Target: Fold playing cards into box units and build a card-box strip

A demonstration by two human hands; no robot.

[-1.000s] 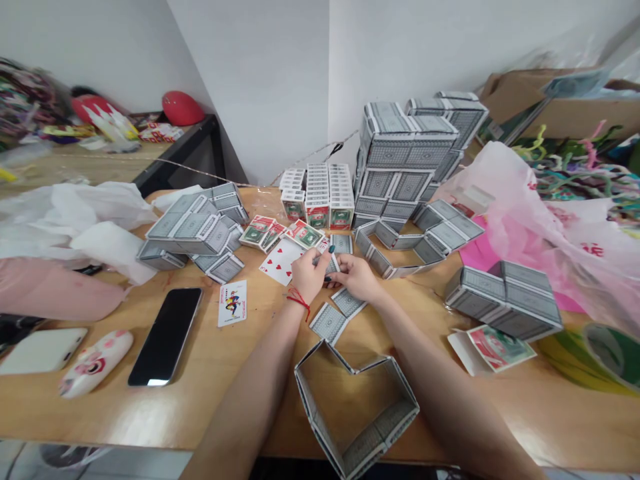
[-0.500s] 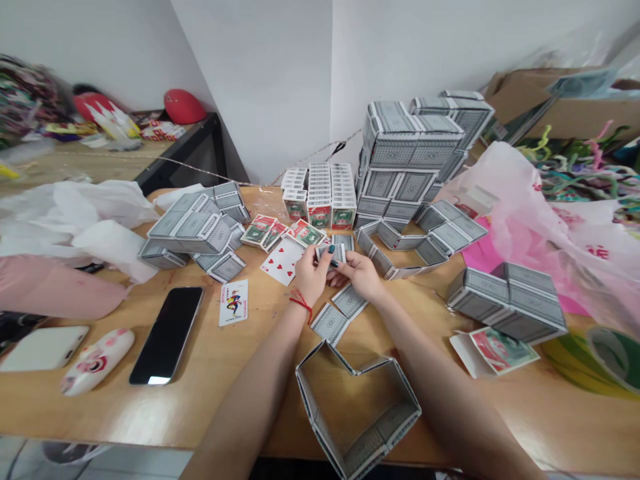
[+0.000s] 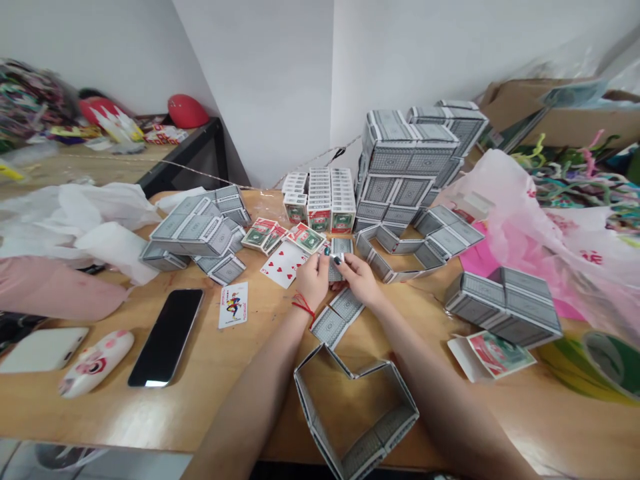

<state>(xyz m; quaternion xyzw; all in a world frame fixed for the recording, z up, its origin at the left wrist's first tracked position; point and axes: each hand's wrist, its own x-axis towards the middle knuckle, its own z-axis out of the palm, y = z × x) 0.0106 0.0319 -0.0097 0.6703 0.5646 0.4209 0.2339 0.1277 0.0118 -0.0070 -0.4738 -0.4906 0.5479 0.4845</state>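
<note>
My left hand [image 3: 314, 279] and my right hand [image 3: 359, 276] meet at mid-table, fingers pinched on a small grey-backed playing card [image 3: 335, 269] between them. Fingers cover most of that card. Just beyond lies another grey-backed card [image 3: 343, 245]. Below the hands, two grey-backed cards [image 3: 336, 319] lie end to end on the table. Between my forearms, near the front edge, stands a heart-shaped frame of folded cards [image 3: 380, 437]. A large red hearts card [image 3: 283, 265] lies left of my left hand, and a joker card [image 3: 233, 305] farther left.
A tall stack of card blocks [image 3: 410, 160] stands at the back right, beside rows of card boxes [image 3: 320, 200]. More card blocks [image 3: 193, 223] sit left and others [image 3: 505, 303] right. A phone [image 3: 167, 337], an open card box [image 3: 500, 353] and green tape [image 3: 590, 363] flank my arms.
My fingers have shifted on the held card, which now shows less of its back. My right fingers have drawn slightly apart from the left. The view has tilted slightly.
</note>
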